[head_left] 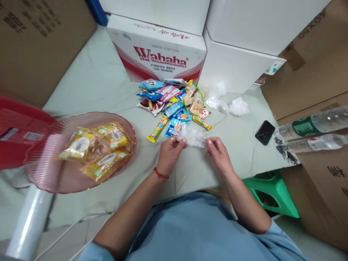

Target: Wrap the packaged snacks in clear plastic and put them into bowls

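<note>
Between my two hands a crumpled clear plastic bag (192, 136) is stretched out above the cloth. My left hand (172, 150), with a red cord on the wrist, pinches its left end. Its right end is pinched by the fingers of my right hand (218, 152). Just beyond lies a pile of small wrapped snacks (171, 96) in blue, pink, green and yellow. A yellow snack stick (157, 128) and a blue snack packet (174, 127) lie at the near side of the pile. More crumpled clear plastic (239, 106) rests to the right of the snacks.
A pink ribbed tray (54, 183) on the left holds several yellow packets. A Wahaha carton (160, 47) and white boxes (231, 58) stand behind. To the right are a black phone-like object (265, 132), keys (286, 154), plastic bottles (320, 123) and a green stool (274, 192).
</note>
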Available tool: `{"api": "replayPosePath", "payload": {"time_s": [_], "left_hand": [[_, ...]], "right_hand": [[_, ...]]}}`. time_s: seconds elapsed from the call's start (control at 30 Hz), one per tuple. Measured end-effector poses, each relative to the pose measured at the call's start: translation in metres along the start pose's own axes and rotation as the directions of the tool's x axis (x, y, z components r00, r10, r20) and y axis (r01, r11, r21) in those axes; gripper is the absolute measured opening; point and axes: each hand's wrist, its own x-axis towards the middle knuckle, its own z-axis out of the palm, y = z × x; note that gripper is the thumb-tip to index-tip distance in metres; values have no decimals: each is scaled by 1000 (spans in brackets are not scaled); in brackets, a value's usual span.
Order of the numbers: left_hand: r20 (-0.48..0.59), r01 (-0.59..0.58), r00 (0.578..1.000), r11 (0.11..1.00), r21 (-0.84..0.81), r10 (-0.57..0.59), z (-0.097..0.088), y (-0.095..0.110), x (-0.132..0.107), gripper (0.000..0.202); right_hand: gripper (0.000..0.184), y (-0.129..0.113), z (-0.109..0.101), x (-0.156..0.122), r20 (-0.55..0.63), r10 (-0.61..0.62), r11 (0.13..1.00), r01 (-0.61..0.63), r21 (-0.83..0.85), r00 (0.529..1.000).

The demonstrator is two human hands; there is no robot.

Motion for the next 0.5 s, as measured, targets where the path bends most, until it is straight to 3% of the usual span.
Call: {"api": "replayPosePath", "payload": {"time_s": [0.07, 0.13, 0.2, 0.27, 0.33, 0.4, 0.5], "left_hand": [[33, -25, 999, 994, 105, 21, 0, 0, -4, 38], [101, -53, 994, 982, 184, 34, -1, 1, -8, 39], [175, -82, 984, 966, 246, 39, -4, 3, -10, 42], [228, -106, 973, 948, 301, 37, -8, 6, -11, 48], [258, -108, 966, 936, 334, 19, -13, 7, -10, 56], [259, -82, 966, 941, 328, -6, -18, 5, -8, 58], [222, -14, 974, 975, 220, -36, -22, -5, -5, 53]], "right_hand": [[47, 0, -2, -1, -78, -314, 918, 281, -279, 946], [50, -4, -3, 1, 54, -513, 747, 477, -463, 856], [32, -8, -3, 5, 235, -579, 610, 606, -510, 781], [13, -10, -3, 9, 300, -585, 588, 649, -483, 753], [10, -9, -5, 13, 233, -563, 683, 605, -408, 793], [13, -5, -8, 16, 87, -477, 834, 481, -270, 875], [27, 4, -15, 19, -109, -188, 981, 192, 28, 976]]}}
